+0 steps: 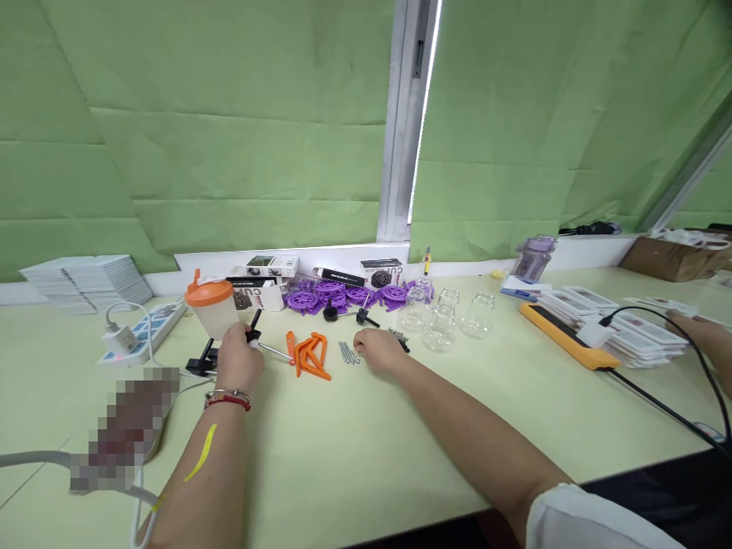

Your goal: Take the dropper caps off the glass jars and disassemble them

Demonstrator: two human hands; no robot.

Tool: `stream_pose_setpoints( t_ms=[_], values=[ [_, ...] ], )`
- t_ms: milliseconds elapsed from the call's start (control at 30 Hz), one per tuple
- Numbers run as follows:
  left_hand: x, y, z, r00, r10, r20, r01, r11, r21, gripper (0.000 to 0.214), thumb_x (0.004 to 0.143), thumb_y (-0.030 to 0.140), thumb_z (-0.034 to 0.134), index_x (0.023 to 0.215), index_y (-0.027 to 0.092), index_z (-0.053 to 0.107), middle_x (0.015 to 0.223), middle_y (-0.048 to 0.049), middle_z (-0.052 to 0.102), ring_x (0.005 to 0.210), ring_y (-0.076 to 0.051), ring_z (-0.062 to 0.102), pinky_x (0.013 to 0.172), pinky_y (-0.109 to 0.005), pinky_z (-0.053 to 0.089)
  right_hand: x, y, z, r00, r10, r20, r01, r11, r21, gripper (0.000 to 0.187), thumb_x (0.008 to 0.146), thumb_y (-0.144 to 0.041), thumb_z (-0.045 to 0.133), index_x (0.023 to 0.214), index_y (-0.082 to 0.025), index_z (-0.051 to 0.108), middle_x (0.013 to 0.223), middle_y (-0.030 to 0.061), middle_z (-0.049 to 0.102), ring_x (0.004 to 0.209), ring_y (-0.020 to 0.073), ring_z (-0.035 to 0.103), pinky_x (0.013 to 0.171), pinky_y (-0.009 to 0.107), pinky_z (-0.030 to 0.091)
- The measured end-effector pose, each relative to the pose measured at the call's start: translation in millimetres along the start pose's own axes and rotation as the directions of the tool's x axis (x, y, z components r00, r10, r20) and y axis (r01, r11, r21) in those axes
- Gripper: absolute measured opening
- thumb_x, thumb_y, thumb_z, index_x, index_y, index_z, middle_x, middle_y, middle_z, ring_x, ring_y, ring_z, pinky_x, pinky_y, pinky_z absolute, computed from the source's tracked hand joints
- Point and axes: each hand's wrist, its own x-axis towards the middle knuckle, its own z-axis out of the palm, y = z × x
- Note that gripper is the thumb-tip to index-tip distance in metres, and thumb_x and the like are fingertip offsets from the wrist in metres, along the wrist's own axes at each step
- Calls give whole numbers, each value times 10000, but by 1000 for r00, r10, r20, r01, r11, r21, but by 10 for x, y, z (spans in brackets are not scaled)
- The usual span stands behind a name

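Observation:
My left hand (240, 360) is closed around a tool with a black handle (254, 329). Its thin metal rod (275, 351) points right, the tip close to an orange plastic frame piece (312, 357). Beside the left wrist lies another black-handled part (200, 361). My right hand (380, 351) rests on the table with its fingers bunched at a small row of metal screws (346, 352); whether a screw is between the fingertips is hidden. Just behind that hand are a black part with a metal rod (366, 316) and a cluster of small dark screws (399, 337).
Purple plastic rings (329, 296) are heaped before cup holder boxes (260, 296). Clear glass vessels (439, 333) stand to the right. An orange-lidded cup (211, 305), power strips (566, 335), a phone (131, 419) and cables lie around. Another person's hand (701, 335) is at far right.

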Motion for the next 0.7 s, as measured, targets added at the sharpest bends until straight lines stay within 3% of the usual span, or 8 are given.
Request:
stream_pose_setpoints(
  t_ms=[133,233,300,400,500,600,700],
  values=[
    [-56,121,-26,999,42,3,-42,993,-113,340,726,137,510,1063,180,525,953,-103,606,876,-259,594,756,-355,465,-147,-193,-126,993,-52,-106,84,942,325,153,868,-172,492,860,-184,644,954,53,654,855,160,582,744,267,392],
    [-179,286,-14,988,129,90,-103,964,-247,292,752,211,501,1043,191,513,878,-61,603,730,-206,580,663,-313,457,-327,-367,-203,975,-155,-156,214,835,507,124,865,-161,507,834,-191,624,1178,58,577,967,150,574,833,277,398],
    [-297,413,8,960,195,200,-121,935,-333,283,766,243,481,1044,196,501,818,-30,597,653,-179,553,614,-290,440,-444,-443,-220,972,-186,-146,236,810,537,124,862,-147,512,812,-191,616,1250,60,528,981,151,567,846,289,398],
    [-476,578,43,896,300,328,-165,910,-381,282,788,275,454,1056,196,494,791,-18,594,635,-173,535,601,-284,423,-577,-463,-201,977,-185,-110,215,821,528,155,832,-76,506,774,-187,597,1006,48,593,874,147,563,803,288,410],
    [-594,676,56,845,382,375,-254,903,-347,326,799,257,431,1112,200,500,928,-55,615,760,-198,569,687,-308,432,-683,-395,-192,986,-151,-75,168,830,532,184,816,-43,493,756,-187,590,827,29,585,840,157,552,779,293,418],
    [-636,719,28,830,407,382,-313,906,-285,365,802,234,414,1154,217,508,1003,-65,616,822,-213,578,718,-311,420,-783,-298,-231,989,-116,-96,150,818,555,146,826,-90,515,758,-181,607,1112,64,559,830,144,550,786,321,430],
    [-639,736,-21,835,384,395,-324,922,-212,332,825,262,394,1121,240,542,888,-37,635,741,-211,574,653,-292,391,-838,-213,-249,992,-71,-104,123,726,677,119,829,-136,526,779,-179,625,1270,75,469,724,101,540,724,321,469]
  ],
)
